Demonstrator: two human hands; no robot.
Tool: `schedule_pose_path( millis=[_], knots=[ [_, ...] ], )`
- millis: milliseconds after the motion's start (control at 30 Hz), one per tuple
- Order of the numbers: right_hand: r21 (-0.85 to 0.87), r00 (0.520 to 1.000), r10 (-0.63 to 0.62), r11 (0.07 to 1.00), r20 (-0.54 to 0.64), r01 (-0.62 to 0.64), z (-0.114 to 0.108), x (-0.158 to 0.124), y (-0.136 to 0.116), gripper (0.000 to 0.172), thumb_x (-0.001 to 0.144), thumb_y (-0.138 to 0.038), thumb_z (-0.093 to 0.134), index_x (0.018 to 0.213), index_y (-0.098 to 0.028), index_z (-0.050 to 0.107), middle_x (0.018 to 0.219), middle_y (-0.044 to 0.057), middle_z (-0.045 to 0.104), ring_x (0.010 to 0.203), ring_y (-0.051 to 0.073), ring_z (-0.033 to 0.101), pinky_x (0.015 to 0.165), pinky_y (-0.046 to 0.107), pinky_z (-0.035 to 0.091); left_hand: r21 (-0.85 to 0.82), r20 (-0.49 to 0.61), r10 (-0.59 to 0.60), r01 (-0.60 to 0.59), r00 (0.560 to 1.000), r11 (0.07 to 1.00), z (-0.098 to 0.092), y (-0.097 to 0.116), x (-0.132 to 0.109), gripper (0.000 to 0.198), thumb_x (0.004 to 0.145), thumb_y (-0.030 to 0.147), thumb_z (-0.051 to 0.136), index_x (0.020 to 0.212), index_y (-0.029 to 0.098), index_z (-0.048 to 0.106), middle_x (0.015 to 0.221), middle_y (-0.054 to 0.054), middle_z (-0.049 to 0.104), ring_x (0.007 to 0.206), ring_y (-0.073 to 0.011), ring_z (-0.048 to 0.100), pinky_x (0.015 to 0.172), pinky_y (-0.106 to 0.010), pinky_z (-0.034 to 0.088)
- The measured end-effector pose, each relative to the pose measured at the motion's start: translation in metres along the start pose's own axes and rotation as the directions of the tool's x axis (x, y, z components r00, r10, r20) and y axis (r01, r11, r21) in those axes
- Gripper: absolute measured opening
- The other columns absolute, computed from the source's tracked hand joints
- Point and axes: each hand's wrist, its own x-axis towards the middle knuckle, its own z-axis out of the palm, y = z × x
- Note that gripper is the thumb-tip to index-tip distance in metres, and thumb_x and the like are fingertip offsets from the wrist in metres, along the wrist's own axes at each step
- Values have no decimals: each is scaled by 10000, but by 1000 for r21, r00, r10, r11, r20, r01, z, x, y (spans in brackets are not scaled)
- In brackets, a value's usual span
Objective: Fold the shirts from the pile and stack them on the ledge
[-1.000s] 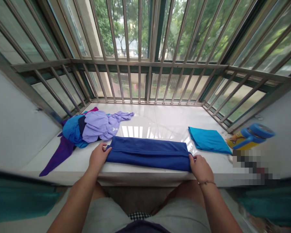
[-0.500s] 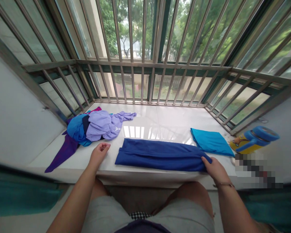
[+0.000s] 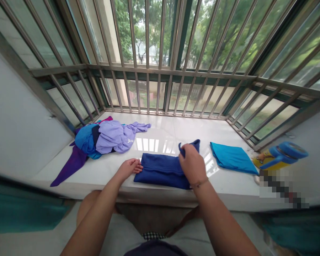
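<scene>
A royal blue folded garment lies on the white tiled sill, near its front edge. My right hand is shut on its right end, lifting that end and folding it over to the left, and a corner of the cloth sticks up behind my fingers. My left hand lies palm down with open fingers, its fingertips touching the garment's left edge. The hand holds nothing. Part of the cloth is hidden under my right hand.
A crumpled heap of lilac, blue and purple clothes lies to the left on the white sill. A folded turquoise cloth lies to the right, beside a blue and yellow water bottle. Steel window bars run along the back.
The blue garment is now shorter, its right end lifted and folded leftward in my right hand. My left hand has moved right to the cloth's left edge.
</scene>
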Motion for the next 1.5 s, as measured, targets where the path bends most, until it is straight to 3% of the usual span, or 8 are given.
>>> schedule_pose_path(
  millis=[133, 267, 467, 633, 900, 1133, 1333, 1500],
  knots=[
    [-2, 952, -246, 968, 181, 250, 60, -10, -90, 150, 1044, -125, 542, 1102, -204, 655, 1095, 94, 715, 957, 210, 679, 816, 297, 485, -104, 10, -104, 105, 995, 989, -1, 6, 2, 659, 885, 832, 636, 934, 176, 690, 872, -144, 825, 801, -244, 802, 773, -351, 626],
    [52, 823, -416, 901, 386, 430, 126, -40, -140, 228, 1107, -204, 489, 1243, -208, 672, 1207, 126, 712, 1052, 261, 680, 846, 373, 531, -107, -7, -68, 66, 998, 992, -3, 8, -1, 637, 831, 825, 700, 889, 191, 677, 704, -44, 734, 685, -205, 714, 643, -290, 533],
    [118, 806, -492, 869, 330, 481, 155, -75, -126, 293, 1099, -195, 497, 1340, -191, 664, 1245, 136, 715, 1116, 277, 644, 898, 393, 536, 5, 43, 16, -17, 999, 1000, -2, 9, -4, 537, 656, 648, 872, 822, 189, 648, 665, 38, 628, 614, -138, 572, 600, -245, 426],
    [363, 656, -715, 693, 241, 623, 129, -85, -97, 317, 1050, -393, 686, 1318, -223, 685, 1325, 92, 739, 1257, 266, 628, 1105, 407, 493, 91, -14, 79, -77, 997, 993, -1, 1, 0, 494, 681, 659, 789, 814, 211, 627, 631, 52, 607, 579, -145, 558, 571, -254, 395],
    [95, 950, -267, 963, 160, 254, 103, -30, -23, 493, 1125, -303, 443, 1589, -188, 562, 1710, 138, 480, 1625, 337, 345, 1335, 590, 197, 383, -223, 257, -158, 940, 910, 17, -14, -9, 236, 834, 422, 692, 945, 218, 732, 850, -50, 798, 789, -240, 744, 714, -308, 524],
    [-48, 950, -36, 997, 310, 53, 135, -23, 19, 600, 1131, -392, 392, 1660, -122, 480, 1789, 135, 336, 1668, 356, 243, 1315, 543, 267, 605, -297, 300, -65, 906, 794, 26, -12, -19, 242, 910, 249, 583, 1076, 220, 755, 1014, -93, 819, 945, -284, 772, 860, -373, 556],
    [-42, 953, -38, 998, 301, 53, 147, -25, 20, 617, 1126, -409, 366, 1675, -148, 466, 1786, 131, 341, 1675, 350, 221, 1316, 586, 238, 862, -89, 695, -294, 714, 412, 58, 6, -21, 470, 990, 228, 516, 1424, 135, 671, 1482, -220, 664, 1419, -366, 593, 1230, -517, 442],
    [-26, 949, -26, 999, 313, 36, 148, -25, 20, 624, 1124, -419, 350, 1688, -171, 449, 1777, 134, 359, 1679, 341, 216, 1308, 625, 240, 883, 76, 566, -318, 821, 344, 78, -7, -5, 573, 1063, 463, 533, 1565, 197, 598, 1712, -185, 477, 1575, -411, 447, 1284, -629, 352]
  ],
)
